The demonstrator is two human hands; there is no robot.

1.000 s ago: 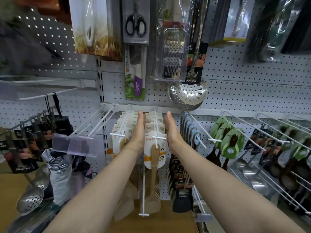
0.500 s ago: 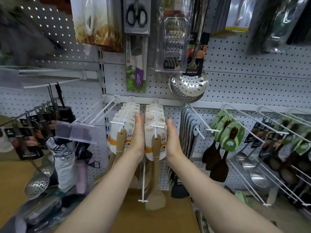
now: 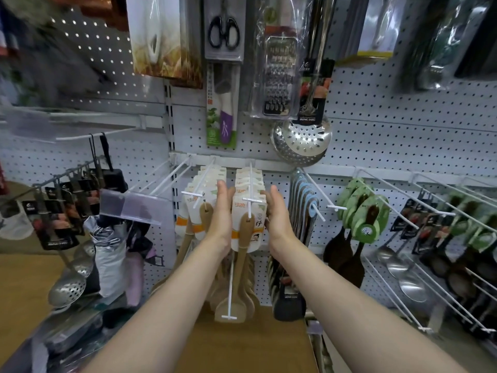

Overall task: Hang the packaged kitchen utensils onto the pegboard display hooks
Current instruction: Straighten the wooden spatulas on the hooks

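Note:
A stack of packaged wooden spatulas (image 3: 248,208) on white cards hangs from a white hook (image 3: 250,192) on the pegboard (image 3: 390,125). My left hand (image 3: 222,211) lies flat against the stack's left side, fingers straight. My right hand (image 3: 277,211) is at the right side of the stack, its fingers slightly curved along the card edges. A second stack of the same spatulas (image 3: 200,208) hangs on the neighbouring hook just left of my left hand.
Blue-carded utensils (image 3: 305,200) and green-carded dark spatulas (image 3: 363,208) hang to the right, ladles (image 3: 403,275) beyond. Slotted spoons (image 3: 67,289) and black-carded tools hang at left. Scissors (image 3: 224,30), a grater (image 3: 277,76) and a skimmer (image 3: 302,138) hang above. A wooden shelf (image 3: 242,343) lies below.
Both hands have drawn back along the hook towards me, still flanking the spatula stack. The view has dropped slightly.

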